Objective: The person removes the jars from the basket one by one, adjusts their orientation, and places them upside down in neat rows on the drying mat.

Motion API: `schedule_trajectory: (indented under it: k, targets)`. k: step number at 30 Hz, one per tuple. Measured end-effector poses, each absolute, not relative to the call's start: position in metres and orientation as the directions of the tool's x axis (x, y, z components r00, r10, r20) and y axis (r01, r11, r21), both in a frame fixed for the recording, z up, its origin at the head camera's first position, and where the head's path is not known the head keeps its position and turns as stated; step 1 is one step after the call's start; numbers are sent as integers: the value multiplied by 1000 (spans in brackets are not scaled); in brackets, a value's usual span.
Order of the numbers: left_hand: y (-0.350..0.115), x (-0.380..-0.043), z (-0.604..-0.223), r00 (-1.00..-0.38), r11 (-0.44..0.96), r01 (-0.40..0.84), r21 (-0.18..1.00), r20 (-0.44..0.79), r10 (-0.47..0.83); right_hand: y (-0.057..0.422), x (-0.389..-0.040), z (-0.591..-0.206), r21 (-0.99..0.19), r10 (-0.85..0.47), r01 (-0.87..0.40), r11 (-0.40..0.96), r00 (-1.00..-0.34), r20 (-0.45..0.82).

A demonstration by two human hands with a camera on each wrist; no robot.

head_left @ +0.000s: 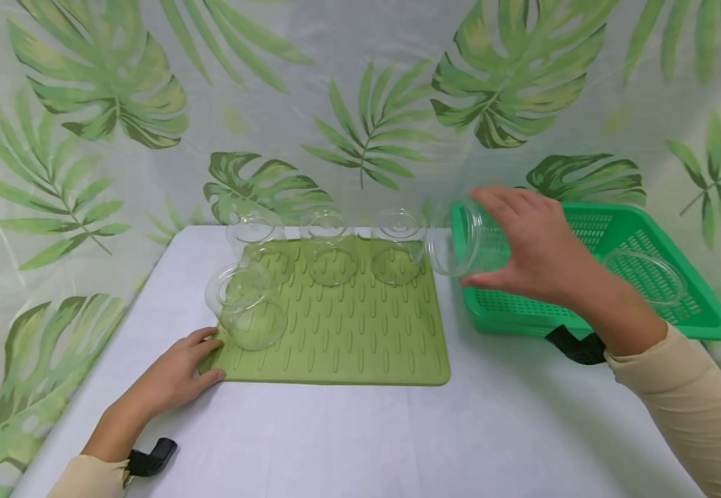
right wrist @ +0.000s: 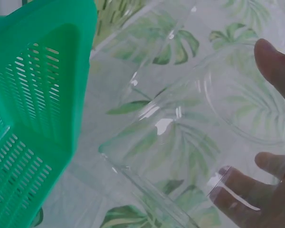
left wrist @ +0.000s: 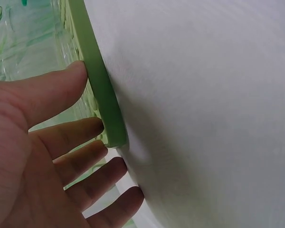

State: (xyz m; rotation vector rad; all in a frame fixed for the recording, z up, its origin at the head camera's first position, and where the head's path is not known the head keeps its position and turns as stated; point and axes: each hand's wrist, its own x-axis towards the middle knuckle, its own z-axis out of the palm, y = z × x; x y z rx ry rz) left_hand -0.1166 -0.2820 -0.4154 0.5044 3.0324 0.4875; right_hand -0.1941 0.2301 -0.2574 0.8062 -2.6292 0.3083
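Note:
My right hand (head_left: pixel 534 242) grips a clear cup (head_left: pixel 453 242) that lies on its side in the air, over the left end of the green basket (head_left: pixel 503 321). In the right wrist view, the thumb and fingers (right wrist: pixel 242 185) span the same cup's wall. Several more clear cups stand bottom-up on the green drying mat (head_left: pixel 360 353): a left one (head_left: pixel 260 245), a middle one (head_left: pixel 330 249) and a right one (head_left: pixel 399 249) along its back edge, plus a front one (head_left: pixel 251 315). My left hand (head_left: pixel 173 377) rests with spread fingers at the mat's front left corner, close to that front cup.
Inside the basket's right part lies another clear cup (head_left: pixel 649 277). A white cloth (head_left: pixel 360 443) covers the table. Behind and to the left hangs a leaf-patterned curtain (head_left: pixel 385 41). Black wrist bands (head_left: pixel 151 460) sit on both wrists.

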Motion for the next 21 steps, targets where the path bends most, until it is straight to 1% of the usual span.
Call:
schedule_trajectory:
  k: [8,11,13,15,18,21]
  targets:
    - [-284,-115,-416,-944,892,319,321,28,328,230,-192,-260,-84,-502,-575,814,-769,396]
    - [-289,-117,-414,-946,883,310,352,21,324,230,-192,-259,-78,-507,-581,810,-761,406]
    - [-294,-117,-410,-954,881,283,379,21,298,230,-191,-258,-77,-509,-585,808,-757,411]
    - [-301,-117,-403,-964,879,260,401,59,258,228,-191,-258,-84,-510,-589,803,-754,413]
    - [-310,-115,-388,-971,875,224,428,177,161,226,-191,-258,-99,-507,-589,802,-759,407]
    - [-311,-114,-372,-947,859,208,468,317,57,222,-191,-258,-113,-507,-590,799,-763,401]
